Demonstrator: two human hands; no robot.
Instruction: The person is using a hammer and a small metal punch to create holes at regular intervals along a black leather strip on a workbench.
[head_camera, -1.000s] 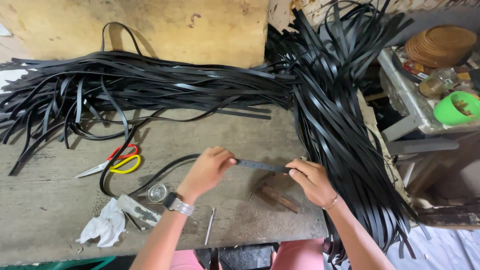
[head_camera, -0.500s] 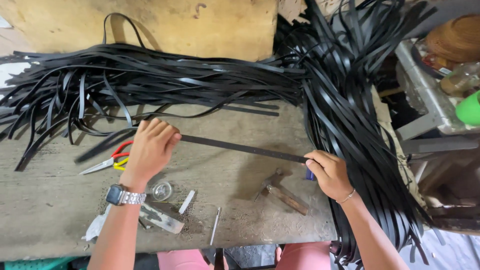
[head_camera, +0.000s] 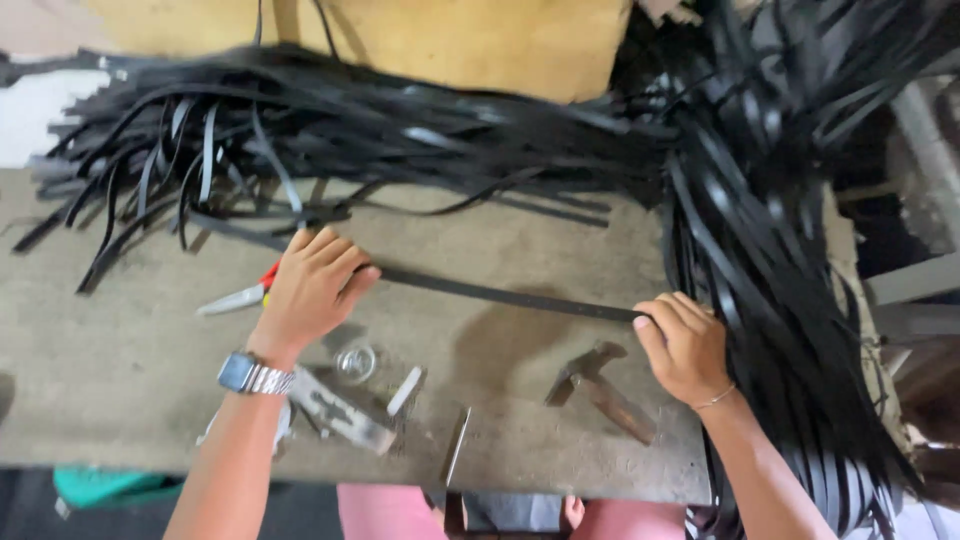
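A long black strap (head_camera: 500, 294) is stretched taut just above the worn workbench (head_camera: 120, 380). My left hand (head_camera: 310, 290), with a wristwatch on its wrist, grips the strap near its left part, over the scissors (head_camera: 235, 297). My right hand (head_camera: 682, 345) is closed around the strap's right end near the bench's right edge. A large heap of black straps (head_camera: 420, 130) lies across the back of the bench and hangs down over its right side (head_camera: 790, 300).
A small hammer (head_camera: 600, 385) lies on the bench between my hands. Near the front edge sit a flat metal tool (head_camera: 340, 415), a small clear round lid (head_camera: 356, 362), a white stick (head_camera: 405, 390) and a thin metal blade (head_camera: 458, 445). A yellowish board (head_camera: 450, 40) stands behind the heap.
My hands have moved apart along the strap: the left slid leftward over the scissors, the right stayed near the bench's right edge. The strap now spans a longer stretch between them.
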